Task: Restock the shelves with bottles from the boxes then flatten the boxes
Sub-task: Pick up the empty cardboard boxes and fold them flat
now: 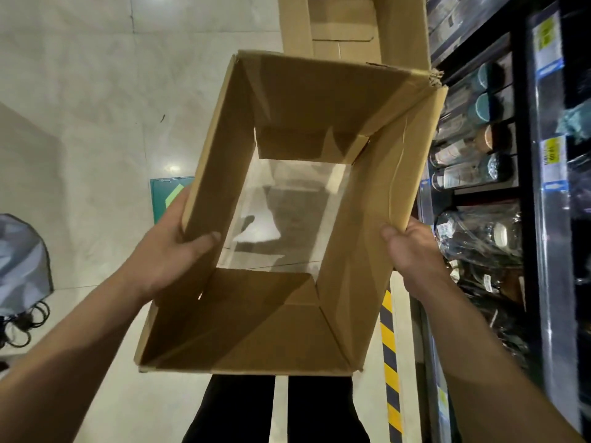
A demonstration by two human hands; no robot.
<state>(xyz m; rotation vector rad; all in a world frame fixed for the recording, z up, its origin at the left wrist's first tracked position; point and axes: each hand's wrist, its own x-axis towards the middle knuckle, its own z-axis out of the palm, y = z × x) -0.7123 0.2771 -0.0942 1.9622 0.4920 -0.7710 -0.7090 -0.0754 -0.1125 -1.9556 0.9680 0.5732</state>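
Hands on the cardboard, one per side. Far left, a grey bag (22, 257) slumps on the tiled floor (80, 91), out of play. The left hand (172, 247) clamps the left wall of the empty cardboard box (287, 330), thumb inside, fingers wrapped outside. The box hangs between the two grips over the floor with its bottom open, tiles showing straight through. Its long axis runs from 6 o'clock up to 12, leaning towards 1.

At 3 o'clock the right hand (412, 247) pinches the right wall, thumb over the inner face, fingers hidden behind. The grips sit level, neither nearer. My read: skewing one wall away along that axis folds it flat. A second box (403, 27) waits at 12, and bottles (463, 174) line the shelves (524, 219) on the right.
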